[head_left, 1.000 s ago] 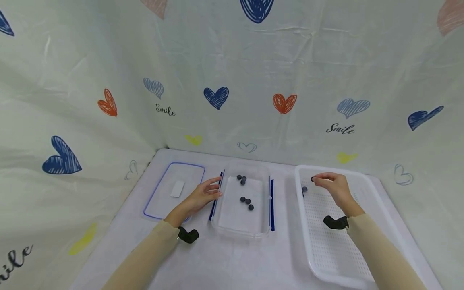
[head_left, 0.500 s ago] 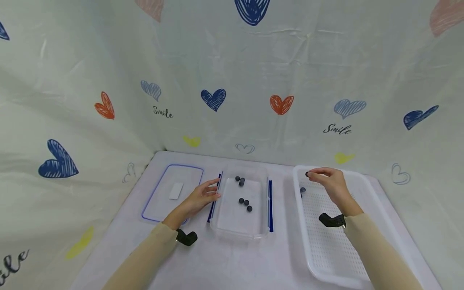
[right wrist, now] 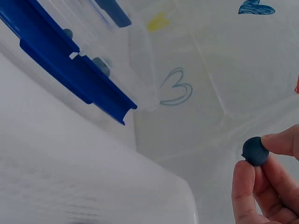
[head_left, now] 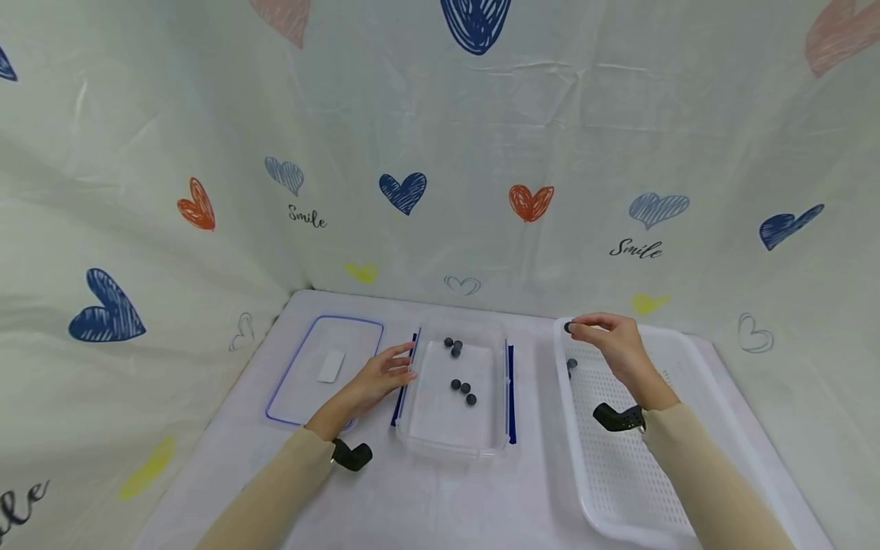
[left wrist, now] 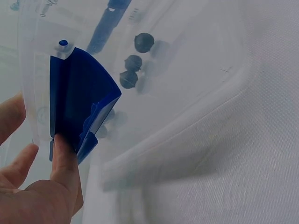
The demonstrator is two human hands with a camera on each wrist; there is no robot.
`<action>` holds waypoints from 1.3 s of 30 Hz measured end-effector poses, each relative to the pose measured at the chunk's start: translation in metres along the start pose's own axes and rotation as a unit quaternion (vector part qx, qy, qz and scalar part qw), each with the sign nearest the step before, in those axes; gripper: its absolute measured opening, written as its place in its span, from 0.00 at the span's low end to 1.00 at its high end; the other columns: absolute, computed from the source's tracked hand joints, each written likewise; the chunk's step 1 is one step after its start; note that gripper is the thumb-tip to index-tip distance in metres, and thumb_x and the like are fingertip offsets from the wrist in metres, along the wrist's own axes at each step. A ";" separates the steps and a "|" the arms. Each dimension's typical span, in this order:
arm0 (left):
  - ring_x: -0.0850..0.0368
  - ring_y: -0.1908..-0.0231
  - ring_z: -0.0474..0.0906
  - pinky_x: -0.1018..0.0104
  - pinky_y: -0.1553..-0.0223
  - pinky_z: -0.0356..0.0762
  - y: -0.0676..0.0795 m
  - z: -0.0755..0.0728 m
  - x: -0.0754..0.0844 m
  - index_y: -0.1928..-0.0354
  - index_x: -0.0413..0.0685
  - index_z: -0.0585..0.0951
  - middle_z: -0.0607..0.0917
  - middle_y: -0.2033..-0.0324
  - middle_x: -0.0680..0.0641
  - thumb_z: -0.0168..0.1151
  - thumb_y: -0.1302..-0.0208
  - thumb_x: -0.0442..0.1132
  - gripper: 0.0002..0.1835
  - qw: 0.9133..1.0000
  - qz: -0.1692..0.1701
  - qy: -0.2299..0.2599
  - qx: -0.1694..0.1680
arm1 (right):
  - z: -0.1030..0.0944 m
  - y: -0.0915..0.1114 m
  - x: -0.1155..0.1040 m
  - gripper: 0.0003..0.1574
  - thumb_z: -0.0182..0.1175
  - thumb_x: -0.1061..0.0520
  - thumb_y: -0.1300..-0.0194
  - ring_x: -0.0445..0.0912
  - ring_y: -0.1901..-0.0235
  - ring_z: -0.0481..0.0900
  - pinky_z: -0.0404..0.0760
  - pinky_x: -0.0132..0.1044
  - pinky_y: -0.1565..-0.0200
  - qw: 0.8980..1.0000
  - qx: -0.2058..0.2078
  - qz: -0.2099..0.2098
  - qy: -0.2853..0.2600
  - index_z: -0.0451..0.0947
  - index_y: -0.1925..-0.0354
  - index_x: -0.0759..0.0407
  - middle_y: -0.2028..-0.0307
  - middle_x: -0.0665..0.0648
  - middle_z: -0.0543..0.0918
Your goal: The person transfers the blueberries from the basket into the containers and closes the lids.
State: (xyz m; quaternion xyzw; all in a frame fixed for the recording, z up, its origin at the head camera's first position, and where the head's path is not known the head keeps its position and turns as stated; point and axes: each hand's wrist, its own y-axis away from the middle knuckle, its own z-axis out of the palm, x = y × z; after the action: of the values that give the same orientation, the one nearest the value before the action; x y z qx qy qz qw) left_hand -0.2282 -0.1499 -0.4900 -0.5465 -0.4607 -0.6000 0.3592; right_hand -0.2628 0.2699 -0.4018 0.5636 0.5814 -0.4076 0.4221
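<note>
My right hand (head_left: 616,345) pinches a small dark blue ball (right wrist: 255,151), round with a tiny nub like a blueberry, between thumb and fingertips. In the head view it is over the far left corner of the white perforated basket (head_left: 584,489). More such balls (head_left: 572,364) lie along the basket's left side. My left hand (head_left: 374,382) rests its straight fingers against the left side of the clear plastic box (head_left: 454,451), at its blue latch flap (left wrist: 79,93). Several dark balls (head_left: 461,387) lie in two groups on the box floor.
Left of the box lies a clear lid (head_left: 296,397) with a blue seal, a white rectangular piece (head_left: 331,367) on it. Another blue latch flap (head_left: 512,393) hangs open on the box's right side. A heart-printed curtain (head_left: 461,229) stands behind the table.
My right hand has moved left with the pinched ball, toward the basket's far left rim. The left hand stays at the box's side.
</note>
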 end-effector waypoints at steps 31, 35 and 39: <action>0.33 0.30 0.57 0.44 0.32 0.61 0.003 0.000 0.001 0.24 0.41 0.58 0.60 0.30 0.27 0.62 0.31 0.31 0.37 1.000 0.005 0.008 -0.004 | 0.068 -0.010 -0.028 0.14 0.69 0.62 0.37 0.47 0.63 0.86 0.73 0.52 0.39 0.996 -0.076 -0.034 -0.019 0.84 0.56 0.71 0.56 0.62 0.86; 0.33 0.30 0.58 0.44 0.32 0.61 0.002 0.001 0.002 0.24 0.42 0.59 0.61 0.30 0.28 0.63 0.31 0.32 0.37 1.000 0.003 0.004 0.001 | 0.075 -0.010 -0.028 0.15 0.69 0.62 0.38 0.47 0.62 0.87 0.68 0.57 0.36 0.996 -0.084 -0.032 -0.014 0.83 0.55 0.71 0.55 0.63 0.85; 0.33 0.31 0.59 0.44 0.33 0.62 0.002 0.001 0.002 0.24 0.42 0.59 0.62 0.31 0.28 0.63 0.31 0.32 0.37 1.000 0.002 0.002 0.004 | 0.083 -0.010 -0.026 0.16 0.69 0.61 0.38 0.49 0.61 0.87 0.66 0.60 0.35 0.996 -0.090 -0.024 -0.005 0.83 0.55 0.72 0.55 0.62 0.86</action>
State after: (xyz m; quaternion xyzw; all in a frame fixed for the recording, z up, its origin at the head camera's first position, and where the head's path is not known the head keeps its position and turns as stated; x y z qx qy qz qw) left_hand -0.2265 -0.1490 -0.4877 -0.5443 -0.4618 -0.5986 0.3636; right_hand -0.2702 0.1827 -0.4027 0.5072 0.6266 -0.3669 0.4643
